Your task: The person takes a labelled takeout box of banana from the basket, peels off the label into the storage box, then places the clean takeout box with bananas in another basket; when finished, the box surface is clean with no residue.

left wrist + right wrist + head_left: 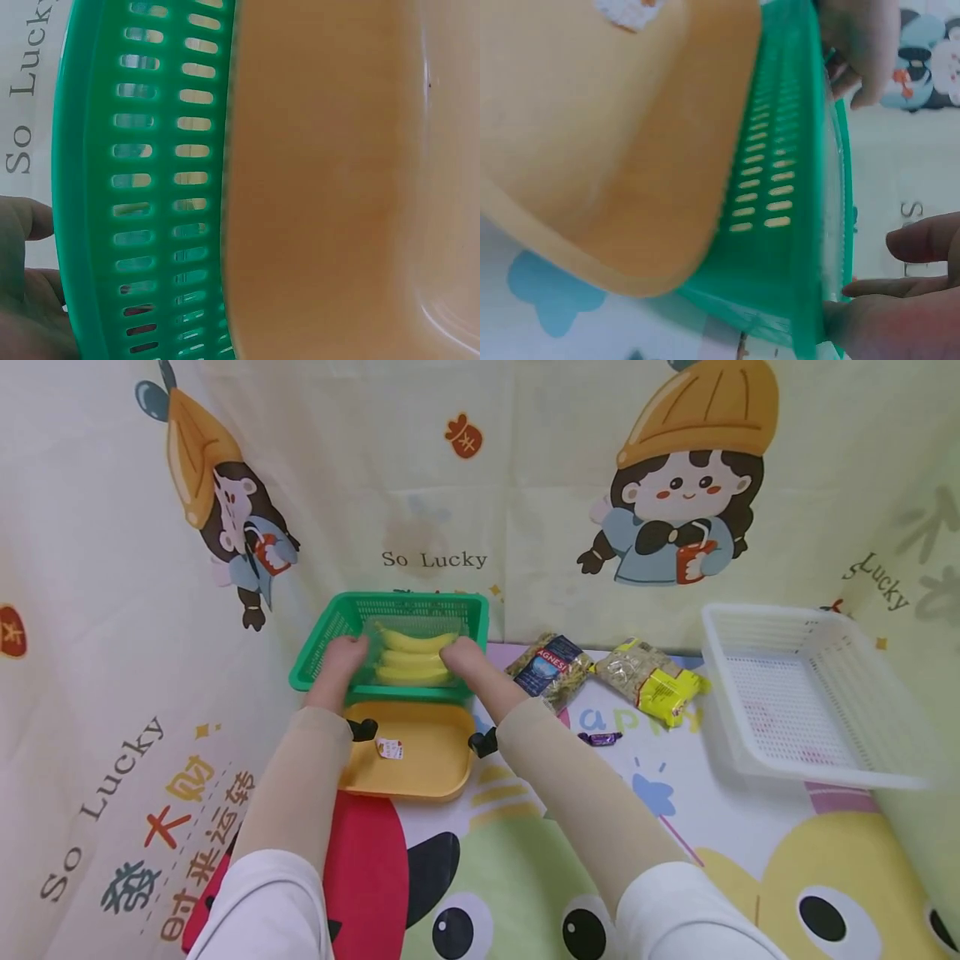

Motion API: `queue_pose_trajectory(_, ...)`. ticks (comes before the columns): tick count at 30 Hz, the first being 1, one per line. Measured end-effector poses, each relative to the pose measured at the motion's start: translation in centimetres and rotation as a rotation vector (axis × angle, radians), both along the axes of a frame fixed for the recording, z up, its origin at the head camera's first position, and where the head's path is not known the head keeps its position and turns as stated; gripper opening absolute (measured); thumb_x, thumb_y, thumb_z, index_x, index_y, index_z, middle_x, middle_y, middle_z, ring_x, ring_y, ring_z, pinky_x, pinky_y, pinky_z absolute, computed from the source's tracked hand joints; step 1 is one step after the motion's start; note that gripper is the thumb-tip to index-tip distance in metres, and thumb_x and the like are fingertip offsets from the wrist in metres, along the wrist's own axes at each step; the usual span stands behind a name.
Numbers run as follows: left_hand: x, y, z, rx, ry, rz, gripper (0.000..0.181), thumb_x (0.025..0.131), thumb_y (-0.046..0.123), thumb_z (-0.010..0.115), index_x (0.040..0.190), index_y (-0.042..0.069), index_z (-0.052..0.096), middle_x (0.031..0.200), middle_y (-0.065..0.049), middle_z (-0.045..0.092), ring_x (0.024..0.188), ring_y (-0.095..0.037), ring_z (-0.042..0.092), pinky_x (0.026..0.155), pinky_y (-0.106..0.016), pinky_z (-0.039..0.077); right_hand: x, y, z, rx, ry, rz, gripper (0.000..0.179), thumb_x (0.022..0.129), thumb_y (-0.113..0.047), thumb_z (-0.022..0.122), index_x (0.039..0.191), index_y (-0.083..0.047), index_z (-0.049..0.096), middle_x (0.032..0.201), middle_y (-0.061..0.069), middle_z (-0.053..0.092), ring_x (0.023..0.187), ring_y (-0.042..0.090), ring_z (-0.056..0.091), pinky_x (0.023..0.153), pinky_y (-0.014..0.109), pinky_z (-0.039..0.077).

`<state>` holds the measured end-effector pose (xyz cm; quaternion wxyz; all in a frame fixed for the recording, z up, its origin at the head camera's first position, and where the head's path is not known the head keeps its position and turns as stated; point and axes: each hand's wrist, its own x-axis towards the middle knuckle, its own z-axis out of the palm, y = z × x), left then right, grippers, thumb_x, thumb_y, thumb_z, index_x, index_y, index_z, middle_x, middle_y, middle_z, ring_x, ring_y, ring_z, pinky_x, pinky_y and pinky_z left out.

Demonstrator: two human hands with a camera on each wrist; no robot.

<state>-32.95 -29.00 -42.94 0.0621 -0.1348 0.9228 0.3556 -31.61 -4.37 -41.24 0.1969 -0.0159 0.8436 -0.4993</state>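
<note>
Three or so yellow bananas (416, 658) lie in a clear plastic box (417, 626), within the outline of the green basket (315, 668) at the back left. At the box's left side, my left hand (343, 662) grips it. My right hand (471, 664) holds its right side. In the right wrist view, right fingers (900, 289) curl in at the green rim, with the left hand (862, 52) across from them. The left wrist view shows only part of the left hand (26, 285) behind the basket wall (161, 165); its hold is hidden there.
In front of the basket is an orange tray (420, 789) with a small white label (389, 748). To the right lie an Agnesi pasta bag (551, 668), a yellow-labelled bag (648, 681) and a purple-wrapped sweet (600, 739). A white basket (810, 768) stands far right.
</note>
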Motion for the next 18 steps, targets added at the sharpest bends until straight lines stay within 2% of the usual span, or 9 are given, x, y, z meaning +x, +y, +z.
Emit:
queue_pose_trajectory(1, 0.0, 0.1, -0.1, -0.012, 0.003, -0.014, 0.066, 0.103, 0.045, 0.025, 0.146, -0.003, 0.040, 0.146, -0.026, 0.042, 0.123, -0.039, 0.047, 0.104, -0.050, 0.042, 0.1, 0.2, -0.2, -0.025, 0.007, 0.003, 0.055, 0.101, -0.020, 0.040, 0.153, -0.002, 0.032, 0.158, 0.012, 0.035, 0.137, 0.027, 0.041, 0.105, 0.037, 0.042)
queue_pose_trajectory(3, 0.0, 0.4, -0.1, -0.059, 0.024, -0.050, 0.068, 0.103, 0.044, 0.024, 0.154, -0.002, 0.025, 0.158, -0.027, 0.026, 0.142, -0.043, 0.031, 0.117, -0.055, 0.029, 0.4, 0.9, -0.5, -0.061, 0.026, 0.019, 0.055, 0.102, -0.021, 0.040, 0.154, -0.006, 0.031, 0.162, 0.010, 0.030, 0.148, 0.027, 0.029, 0.115, 0.041, 0.036)
queue_pose_trajectory(4, 0.0, 0.7, -0.1, -0.097, 0.052, -0.069, 0.068, 0.103, 0.042, 0.025, 0.155, -0.002, 0.023, 0.160, -0.028, 0.023, 0.146, -0.044, 0.025, 0.119, -0.056, 0.025, 0.7, 1.4, -0.5, -0.085, 0.028, 0.019, 0.054, 0.103, -0.022, 0.040, 0.155, -0.009, 0.032, 0.164, 0.009, 0.026, 0.151, 0.027, 0.023, 0.118, 0.044, 0.033)
queue_pose_trajectory(6, 0.1, 1.7, 0.3, -0.166, 0.130, -0.105, 0.066, 0.103, 0.038, 0.029, 0.155, -0.001, 0.023, 0.159, -0.029, 0.021, 0.147, -0.047, 0.020, 0.120, -0.059, 0.022, 1.2, 2.7, -0.4, -0.111, 0.066, 0.023, 0.052, 0.103, -0.024, 0.042, 0.153, -0.015, 0.037, 0.162, 0.007, 0.030, 0.150, 0.028, 0.026, 0.117, 0.047, 0.034)
queue_pose_trajectory(8, 0.5, 3.0, 0.9, -0.242, 0.210, -0.147, 0.064, 0.102, 0.037, 0.034, 0.154, 0.001, 0.028, 0.159, -0.028, 0.022, 0.146, -0.048, 0.020, 0.119, -0.061, 0.021, 1.9, 4.5, -0.1, -0.087, 0.123, 0.048, 0.048, 0.103, -0.029, 0.042, 0.151, -0.021, 0.042, 0.161, 0.006, 0.033, 0.149, 0.028, 0.030, 0.118, 0.049, 0.033)
queue_pose_trajectory(10, 1.2, 4.7, 1.7, -0.323, 0.271, -0.205, 0.062, 0.102, 0.038, 0.037, 0.153, 0.002, 0.032, 0.158, -0.027, 0.024, 0.145, -0.048, 0.021, 0.118, -0.062, 0.022, 2.8, 6.3, 0.4, -0.049, 0.183, 0.081, 0.047, 0.103, -0.033, 0.044, 0.149, -0.025, 0.044, 0.159, 0.005, 0.037, 0.146, 0.028, 0.035, 0.116, 0.049, 0.035)
queue_pose_trajectory(13, 2.7, 7.1, 2.9, -0.422, 0.313, -0.304, 0.063, 0.102, 0.044, 0.039, 0.154, 0.007, 0.034, 0.160, -0.024, 0.022, 0.148, -0.048, 0.015, 0.119, -0.063, 0.017, 4.2, 8.9, 1.3, -0.007, 0.254, 0.147, 0.048, 0.103, -0.037, 0.046, 0.150, -0.026, 0.043, 0.158, 0.006, 0.039, 0.144, 0.030, 0.039, 0.115, 0.051, 0.037)
queue_pose_trajectory(15, 4.0, 8.6, 3.6, -0.469, 0.312, -0.366, 0.065, 0.102, 0.049, 0.039, 0.155, 0.012, 0.033, 0.162, -0.022, 0.019, 0.150, -0.048, 0.009, 0.120, -0.064, 0.012, 5.2, 10.7, 1.9, 0.061, 0.303, 0.175, 0.050, 0.103, -0.039, 0.046, 0.151, -0.026, 0.041, 0.159, 0.004, 0.037, 0.144, 0.031, 0.038, 0.115, 0.053, 0.035)
queue_pose_trajectory(18, 6.1, 10.6, 4.3, -0.492, 0.282, -0.448, 0.068, 0.100, 0.056, 0.040, 0.157, 0.021, 0.029, 0.165, -0.017, 0.013, 0.152, -0.046, 0.002, 0.120, -0.067, 0.006, 6.8, 13.4, 2.4, 0.159, 0.389, 0.187, 0.053, 0.103, -0.039, 0.045, 0.153, -0.023, 0.039, 0.163, 0.004, 0.028, 0.148, 0.034, 0.030, 0.118, 0.058, 0.029)
